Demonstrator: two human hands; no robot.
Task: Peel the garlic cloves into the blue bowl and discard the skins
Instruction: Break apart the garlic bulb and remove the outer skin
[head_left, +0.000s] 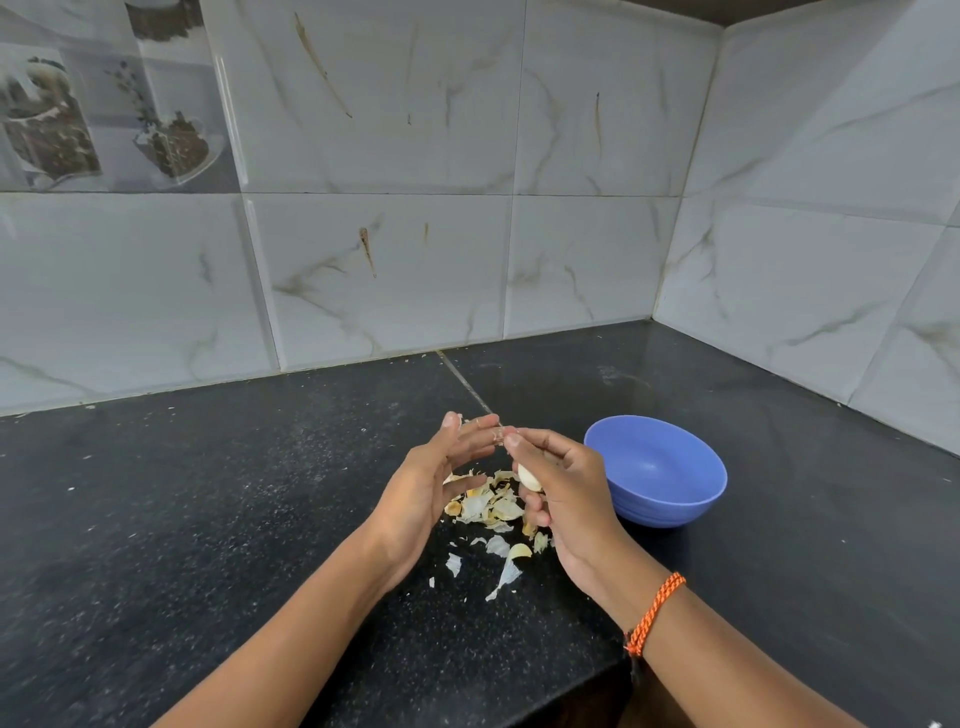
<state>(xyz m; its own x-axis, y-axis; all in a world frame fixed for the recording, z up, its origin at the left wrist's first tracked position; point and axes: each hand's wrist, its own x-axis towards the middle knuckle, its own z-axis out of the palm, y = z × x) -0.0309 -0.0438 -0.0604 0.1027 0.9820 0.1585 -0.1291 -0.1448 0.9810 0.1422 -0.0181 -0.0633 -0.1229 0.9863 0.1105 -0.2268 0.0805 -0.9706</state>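
Black speckled stone counter (208, 493) in a corner of marble-patterned wall tiles (374, 270). The right hand (566, 493) curls its fingers around a pale peeled garlic clove (530, 477) above the counter, thumb and forefinger pinching a thin scrap of skin (500, 434). The left hand (431, 483) faces it, fingers nearly straight, tips touching that scrap. Below them lies a pile of skins (488, 512). The blue bowl (670, 478) stands just right of the right hand, whose wrist bears an orange cord (655, 613).
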